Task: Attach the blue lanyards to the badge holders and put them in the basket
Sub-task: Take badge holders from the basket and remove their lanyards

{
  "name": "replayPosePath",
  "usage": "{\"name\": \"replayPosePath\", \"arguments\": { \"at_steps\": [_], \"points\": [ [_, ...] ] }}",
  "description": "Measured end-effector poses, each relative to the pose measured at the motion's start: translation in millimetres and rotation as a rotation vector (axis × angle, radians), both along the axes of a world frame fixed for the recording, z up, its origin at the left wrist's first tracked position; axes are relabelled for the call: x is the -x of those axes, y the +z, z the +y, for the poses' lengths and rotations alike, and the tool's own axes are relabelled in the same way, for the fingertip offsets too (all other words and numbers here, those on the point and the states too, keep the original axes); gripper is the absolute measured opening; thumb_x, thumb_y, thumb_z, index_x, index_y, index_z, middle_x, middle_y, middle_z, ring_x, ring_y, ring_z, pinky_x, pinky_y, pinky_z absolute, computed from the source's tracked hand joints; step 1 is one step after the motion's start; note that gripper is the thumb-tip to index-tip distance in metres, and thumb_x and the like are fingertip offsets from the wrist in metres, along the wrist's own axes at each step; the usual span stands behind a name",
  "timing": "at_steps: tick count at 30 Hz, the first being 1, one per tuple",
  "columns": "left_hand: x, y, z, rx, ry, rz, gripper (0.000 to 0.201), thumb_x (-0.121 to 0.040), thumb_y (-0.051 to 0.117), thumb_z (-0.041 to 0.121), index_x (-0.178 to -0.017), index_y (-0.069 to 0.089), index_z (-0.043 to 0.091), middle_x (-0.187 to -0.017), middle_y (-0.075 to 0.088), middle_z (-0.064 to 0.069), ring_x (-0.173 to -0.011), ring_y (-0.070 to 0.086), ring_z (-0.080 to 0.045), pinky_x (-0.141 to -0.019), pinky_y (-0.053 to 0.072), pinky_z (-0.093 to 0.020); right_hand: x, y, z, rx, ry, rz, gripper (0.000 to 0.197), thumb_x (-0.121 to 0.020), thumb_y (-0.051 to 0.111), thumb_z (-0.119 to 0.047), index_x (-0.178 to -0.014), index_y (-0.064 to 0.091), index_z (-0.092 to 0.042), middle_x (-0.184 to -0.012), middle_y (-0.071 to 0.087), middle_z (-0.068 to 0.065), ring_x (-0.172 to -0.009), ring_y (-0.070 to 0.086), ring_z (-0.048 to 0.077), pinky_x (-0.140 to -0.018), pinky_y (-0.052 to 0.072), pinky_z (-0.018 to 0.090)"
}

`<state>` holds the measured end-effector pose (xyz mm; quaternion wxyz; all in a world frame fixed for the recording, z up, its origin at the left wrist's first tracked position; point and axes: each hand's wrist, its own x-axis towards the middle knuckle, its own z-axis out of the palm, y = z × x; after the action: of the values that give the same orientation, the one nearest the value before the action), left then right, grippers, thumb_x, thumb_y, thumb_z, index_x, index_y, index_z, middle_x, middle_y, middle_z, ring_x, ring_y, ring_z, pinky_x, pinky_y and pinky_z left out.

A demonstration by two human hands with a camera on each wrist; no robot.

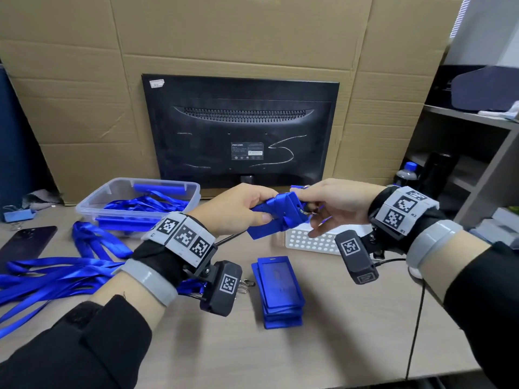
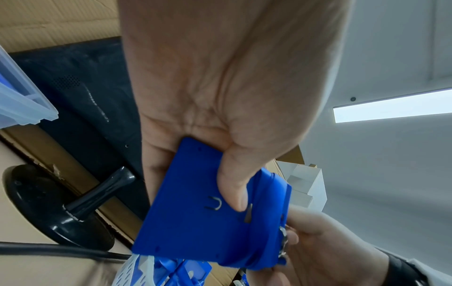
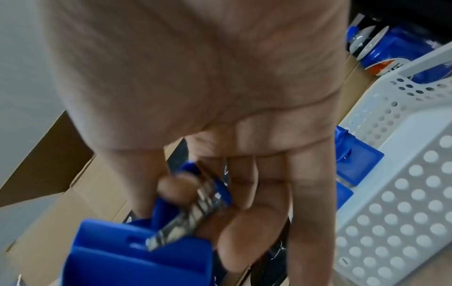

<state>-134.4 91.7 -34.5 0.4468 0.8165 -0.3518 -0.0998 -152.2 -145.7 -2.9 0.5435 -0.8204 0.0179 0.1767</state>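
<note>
My left hand [image 1: 261,209] grips a blue badge holder [image 1: 276,223] in the air above the white perforated basket [image 1: 311,244]. The thumb lies on the holder's [image 2: 190,222] flat back. A blue lanyard strap [image 2: 269,195] is bunched around its slotted end. My right hand [image 1: 309,204] pinches the lanyard's metal clip [image 3: 171,234] between thumb and fingers, right at the slot of the holder [image 3: 137,259]. Whether the clip is through the slot is hidden. A stack of blue badge holders [image 1: 280,293] lies on the table, and loose blue lanyards [image 1: 56,276] are spread at the left.
A clear plastic bin [image 1: 179,189] with lanyards and holders stands at the back left. A monitor [image 1: 241,130] faces away in front of a cardboard wall. A dark phone [image 1: 25,242] lies at the far left. A shelf and a bottle [image 1: 407,175] are on the right.
</note>
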Motion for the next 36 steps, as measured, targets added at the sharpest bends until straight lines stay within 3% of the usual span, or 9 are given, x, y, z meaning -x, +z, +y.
{"name": "replayPosePath", "arguments": {
  "at_steps": [7,9,12,17,21,25,28,32,36],
  "points": [
    [-3.5,-2.9,3.9,0.106,0.006,0.084,0.036,-0.102,0.053,-0.010,-0.129,0.063,0.011,-0.118,0.073,-0.004,-0.105,0.067,-0.010,-0.090,0.053,-0.031,-8.6,-8.3,-6.3,-0.302,-0.214,-0.163,0.046,-0.106,0.057,-0.018,-0.062,0.049,-0.011,-0.085,0.067,0.014,-0.070,0.068,0.026,-0.091,0.060,0.052],
    [-3.3,-2.0,2.8,0.155,0.013,0.098,0.039,-0.101,0.053,-0.012,-0.129,0.062,0.013,-0.124,0.073,-0.006,-0.111,0.067,-0.010,-0.093,0.054,-0.031,-8.4,-7.3,-5.8,-0.419,-0.280,-0.178,0.044,-0.106,0.054,-0.015,-0.063,0.043,-0.013,-0.087,0.076,0.012,-0.072,0.073,0.023,-0.088,0.061,0.048],
    [-6.4,-2.2,2.6,0.182,0.098,0.067,0.031,-0.100,0.057,-0.008,-0.116,0.066,0.017,-0.110,0.075,-0.004,-0.100,0.069,-0.013,-0.088,0.056,-0.037,-5.7,-1.7,-5.2,-0.503,-0.280,-0.184,0.039,-0.103,0.060,-0.020,-0.068,0.049,-0.012,-0.086,0.076,0.010,-0.078,0.074,0.028,-0.085,0.063,0.048],
    [-8.0,-3.7,2.6,0.198,0.154,0.137,0.031,-0.103,0.057,-0.003,-0.129,0.063,0.014,-0.112,0.079,-0.004,-0.097,0.076,-0.015,-0.080,0.060,-0.035,-2.5,0.8,-5.5,-0.388,-0.205,-0.188,0.017,-0.100,0.070,-0.022,-0.098,0.063,-0.005,-0.090,0.075,0.014,-0.079,0.072,0.032,-0.083,0.064,0.048],
    [-7.6,-6.1,3.2,0.205,0.173,0.133,0.029,-0.102,0.060,0.001,-0.127,0.065,0.014,-0.114,0.079,-0.005,-0.101,0.076,-0.020,-0.080,0.063,-0.037,-2.9,-3.6,-8.1,-0.413,-0.151,-0.198,0.025,-0.105,0.062,-0.022,-0.083,0.054,-0.012,-0.099,0.075,0.014,-0.095,0.075,0.033,-0.089,0.064,0.045],
    [-8.8,-5.7,3.3,0.215,0.227,0.083,0.031,-0.100,0.062,0.001,-0.125,0.068,0.019,-0.115,0.076,-0.005,-0.097,0.074,-0.015,-0.071,0.060,-0.030,2.1,-3.9,-4.4,-0.427,-0.077,-0.211,0.039,-0.099,0.067,-0.003,-0.077,0.039,-0.021,-0.117,0.069,0.021,-0.119,0.071,0.038,-0.096,0.061,0.046],
    [-8.3,-3.4,3.6,0.243,0.274,0.063,0.036,-0.097,0.067,0.000,-0.124,0.066,0.022,-0.117,0.071,-0.004,-0.093,0.072,-0.015,-0.067,0.059,-0.026,2.3,-1.2,-5.3,-0.357,-0.103,-0.268,0.040,-0.097,0.067,0.004,-0.078,0.041,-0.019,-0.128,0.073,0.015,-0.113,0.074,0.032,-0.093,0.063,0.047],
    [-6.9,0.5,5.2,0.274,0.373,0.089,0.047,-0.090,0.074,-0.005,-0.123,0.058,0.024,-0.121,0.059,-0.005,-0.085,0.072,-0.021,-0.070,0.065,-0.033,-3.3,-1.4,-4.6,-0.383,-0.267,-0.287,0.039,-0.102,0.064,-0.002,-0.076,0.041,-0.019,-0.106,0.077,0.012,-0.084,0.075,0.026,-0.081,0.066,0.043],
    [-8.1,0.7,7.5,0.237,0.399,0.093,0.049,-0.088,0.075,-0.006,-0.124,0.056,0.021,-0.113,0.068,-0.009,-0.082,0.076,-0.022,-0.066,0.062,-0.027,-3.6,-4.9,-1.4,-0.417,-0.327,-0.330,0.040,-0.101,0.064,0.000,-0.069,0.045,-0.013,-0.092,0.068,0.015,-0.070,0.064,0.024,-0.079,0.066,0.045]
  ]
}}
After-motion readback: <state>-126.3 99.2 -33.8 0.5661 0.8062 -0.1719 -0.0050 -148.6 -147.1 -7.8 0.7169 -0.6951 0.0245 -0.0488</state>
